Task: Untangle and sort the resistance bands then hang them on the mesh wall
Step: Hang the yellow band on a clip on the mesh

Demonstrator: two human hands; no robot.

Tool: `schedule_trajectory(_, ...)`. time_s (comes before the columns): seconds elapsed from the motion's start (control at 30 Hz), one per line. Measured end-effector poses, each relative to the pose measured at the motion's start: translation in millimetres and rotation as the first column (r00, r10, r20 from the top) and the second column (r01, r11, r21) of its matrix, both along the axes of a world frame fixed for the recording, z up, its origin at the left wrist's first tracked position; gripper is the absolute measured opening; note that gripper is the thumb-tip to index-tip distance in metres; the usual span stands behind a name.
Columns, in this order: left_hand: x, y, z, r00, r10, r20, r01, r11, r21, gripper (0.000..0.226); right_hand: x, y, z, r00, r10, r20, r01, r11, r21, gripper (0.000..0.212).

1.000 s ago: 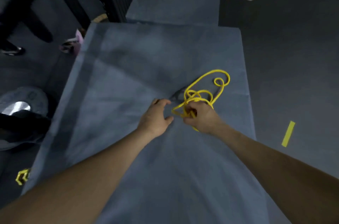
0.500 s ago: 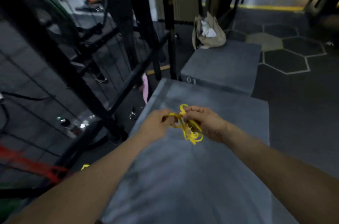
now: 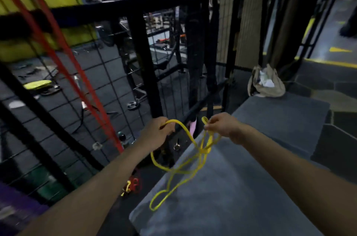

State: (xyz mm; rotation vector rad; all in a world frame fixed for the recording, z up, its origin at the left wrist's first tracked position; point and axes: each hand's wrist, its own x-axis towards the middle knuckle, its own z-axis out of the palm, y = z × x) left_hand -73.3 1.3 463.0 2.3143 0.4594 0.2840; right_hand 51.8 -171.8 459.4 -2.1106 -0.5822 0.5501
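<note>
Head view | left hand (image 3: 157,133) grips yellow band (image 3: 182,166), right hand (image 3: 222,126) pinches its loop at 12 o'clock | knot unresolved, over mat (image 3: 241,197) | red band (image 3: 63,50) hung on mesh wall (image 3: 108,85), 10 o'clock | hanging pending

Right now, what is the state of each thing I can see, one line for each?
Yellow band: lifted off the box, held between both hands, crossed and tangled in the middle, loops hanging down.
Left hand: grips one end of the yellow band.
Right hand: pinches the other end.
Red band: hanging stretched against the mesh wall.
Beige bag: open, sitting on the far box.
</note>
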Motion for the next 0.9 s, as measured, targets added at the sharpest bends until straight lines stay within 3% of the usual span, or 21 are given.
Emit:
schedule_trajectory(0.13,-21,11,27,1.0,-0.01,-0.008,0.01,1.0,0.027,0.021,-4,19,24,0.969,0.113,0.219,-0.056,0.966,-0.253,0.021)
schedule_trajectory(0.37,-27,17,72,0.995,-0.019,0.101,0.025,0.998,-0.065,0.018,-12,29,49,0.987,0.127,0.095,-0.11,0.98,-0.164,0.036)
schedule_trajectory(0.5,-21,11,98,0.978,-0.012,0.208,0.051,0.982,-0.183,0.012,-16,32,66,0.927,0.272,0.259,-0.199,0.941,-0.274,0.024)
schedule_trajectory(0.57,-15,4,109,0.974,-0.029,0.227,0.073,0.979,-0.188,0.012,-24,35,86,0.924,0.322,0.205,-0.324,0.946,-0.025,0.01)
schedule_trajectory(0.67,-9,-4,124,0.967,-0.031,0.252,0.072,0.985,-0.156,0.01,-38,36,116,0.879,0.477,0.003,-0.448,0.823,0.349,0.03)
schedule_trajectory(0.8,-13,-3,146,0.946,-0.012,0.325,0.077,0.979,-0.187,0.011,-41,36,141,0.9,0.431,0.066,-0.415,0.801,0.432,0.015)
schedule_trajectory(0.9,-22,4,154,0.949,-0.036,0.314,0.115,0.964,-0.239,0.011,-32,39,163,0.937,0.326,0.121,-0.337,0.763,0.552,0.021)
